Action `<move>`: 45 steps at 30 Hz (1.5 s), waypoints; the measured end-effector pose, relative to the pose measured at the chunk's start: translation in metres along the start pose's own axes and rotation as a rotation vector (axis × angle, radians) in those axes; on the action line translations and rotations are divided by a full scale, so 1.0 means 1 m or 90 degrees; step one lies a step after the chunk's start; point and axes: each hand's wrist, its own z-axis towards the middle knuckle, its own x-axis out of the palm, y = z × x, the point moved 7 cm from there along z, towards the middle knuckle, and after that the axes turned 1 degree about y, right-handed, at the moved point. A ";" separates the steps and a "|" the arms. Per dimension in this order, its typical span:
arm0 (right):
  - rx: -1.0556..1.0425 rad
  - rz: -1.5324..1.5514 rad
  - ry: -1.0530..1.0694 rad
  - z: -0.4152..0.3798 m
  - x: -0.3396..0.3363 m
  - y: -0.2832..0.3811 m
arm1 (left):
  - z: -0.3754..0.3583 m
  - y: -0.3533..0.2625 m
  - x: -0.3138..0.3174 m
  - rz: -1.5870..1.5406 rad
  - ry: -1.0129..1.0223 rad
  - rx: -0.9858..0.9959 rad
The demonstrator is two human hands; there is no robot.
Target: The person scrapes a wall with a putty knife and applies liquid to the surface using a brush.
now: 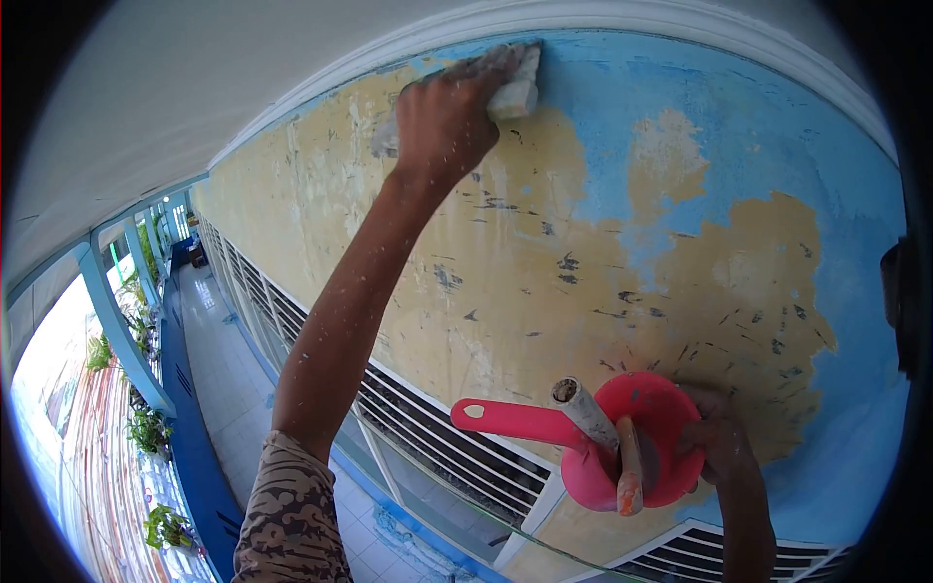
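High on the wall, my left hand point(449, 121) grips a flat, putty-crusted trowel point(519, 95) that lies against the peeling surface, just under the white moulding. Fingers wrapped over its back hide most of the handle. Lower right, my right hand point(721, 442) holds a pink plastic dipper point(637, 394) by its rim, with the dipper's long handle pointing left. Inside the dipper stand a whitish pipe-like handle point(586, 413) and a wooden-handled tool point(630, 466) with an orange-stained end. Their lower ends are hidden in the bowl.
The wall point(525, 291) shows bare tan plaster with dark nicks, bordered by blue paint point(846, 437). White moulding point(739, 34) runs along the ceiling. Below are louvred windows point(447, 428) and a tiled walkway point(209, 321). Blue posts point(121, 301) and potted plants point(146, 428) line the left side.
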 end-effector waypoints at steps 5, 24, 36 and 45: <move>-0.003 -0.006 0.020 0.001 -0.001 -0.001 | -0.010 0.000 -0.002 0.021 0.002 0.119; 0.013 0.000 0.001 -0.001 0.003 0.002 | -0.016 0.019 0.005 0.043 0.138 0.009; 0.001 0.031 0.010 -0.002 0.001 0.001 | -0.006 0.025 0.009 0.032 0.194 -0.192; -0.007 0.015 0.033 -0.001 0.006 0.006 | -0.008 0.033 0.012 0.048 0.119 -0.090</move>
